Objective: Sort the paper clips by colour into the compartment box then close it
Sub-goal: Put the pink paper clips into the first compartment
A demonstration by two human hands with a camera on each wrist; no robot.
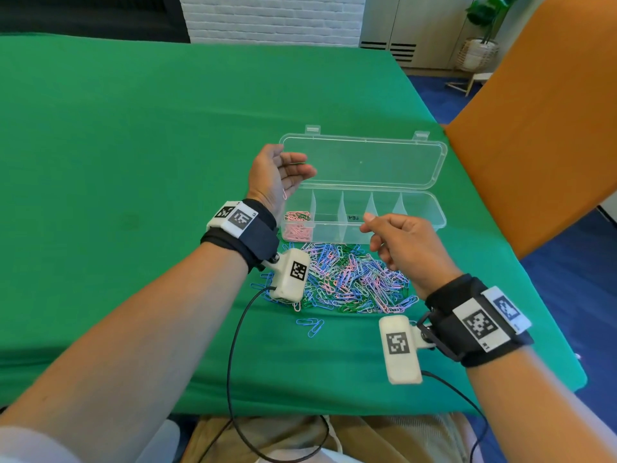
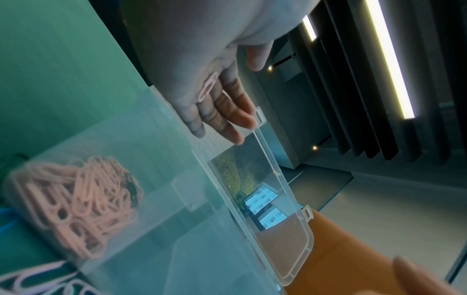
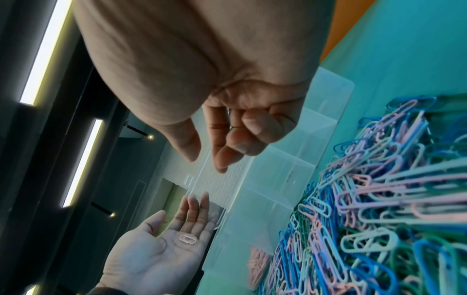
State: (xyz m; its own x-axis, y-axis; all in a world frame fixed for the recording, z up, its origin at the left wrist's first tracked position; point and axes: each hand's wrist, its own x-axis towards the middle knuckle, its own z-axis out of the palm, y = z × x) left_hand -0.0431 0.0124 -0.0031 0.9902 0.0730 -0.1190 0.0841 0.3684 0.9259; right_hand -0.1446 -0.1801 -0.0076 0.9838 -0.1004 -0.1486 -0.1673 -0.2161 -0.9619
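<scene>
A clear compartment box (image 1: 441, 218) lies open on the green table, its lid (image 1: 364, 162) flat behind it. Pink clips (image 1: 296, 225) fill its leftmost compartment, with a green one among them; the other compartments look empty. A mixed pile of clips (image 1: 350, 279) in pink, blue, green and white sits in front of the box. My left hand (image 1: 300, 168) hovers above the left end of the box, fingers straight, with one pink clip (image 3: 187, 239) lying at the base of its fingers. My right hand (image 1: 366, 223) hangs over the pile, loosely curled, holding nothing.
An orange chair back (image 1: 534, 128) rises close to the right end of the box. Two stray blue clips (image 1: 312, 324) lie in front of the pile. The table's near edge (image 1: 300, 409) is by my lap, and wrist-camera cables hang there.
</scene>
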